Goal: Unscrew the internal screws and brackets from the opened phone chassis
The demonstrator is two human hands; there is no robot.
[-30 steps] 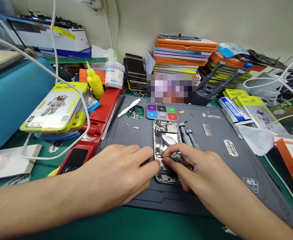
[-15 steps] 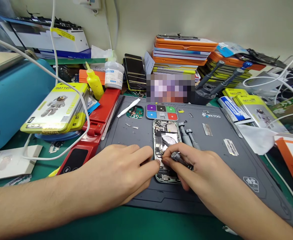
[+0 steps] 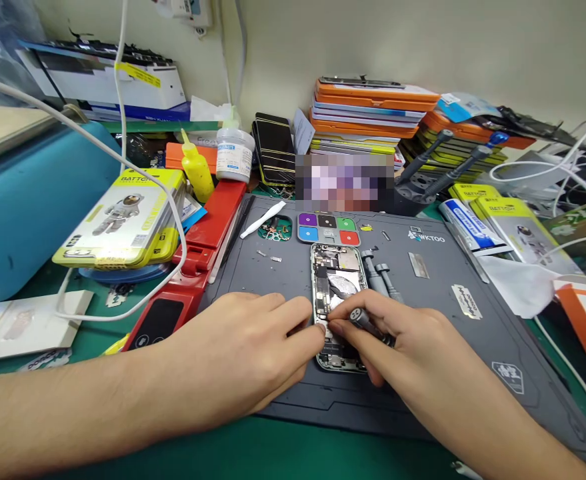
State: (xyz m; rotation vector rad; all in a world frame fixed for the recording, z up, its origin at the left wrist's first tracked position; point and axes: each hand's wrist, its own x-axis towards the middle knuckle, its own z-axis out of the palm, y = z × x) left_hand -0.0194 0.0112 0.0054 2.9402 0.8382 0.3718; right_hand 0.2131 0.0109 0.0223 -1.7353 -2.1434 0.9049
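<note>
In the head view, an opened smartphone (image 3: 337, 273) lies on a dark grey mat (image 3: 413, 290) that covers part of the green worktop (image 3: 273, 450). The phone sits between the 2 hands, its lower half partly hidden by their fingers. The left hand (image 3: 263, 347) is curled, its fingertips at the phone's lower left edge; whether they pinch anything cannot be told. The right hand (image 3: 413, 340) grasps a grey screwdriver (image 3: 360, 319) across its palm, while its thumb and index fingertip meet over the phone's lower interior; any small part between them is too tiny to tell.

Against the frame 0.5 s earlier, the whole scene sits slightly lower and farther right, while the hands and phone match their former arrangement.

The phone lies flat with its insides up. Its long axis runs away from the person, the far end pointing to a colour-blocked tray (image 3: 327, 221). Just beside its right edge lie 2 more grey screwdrivers (image 3: 373, 270).
</note>
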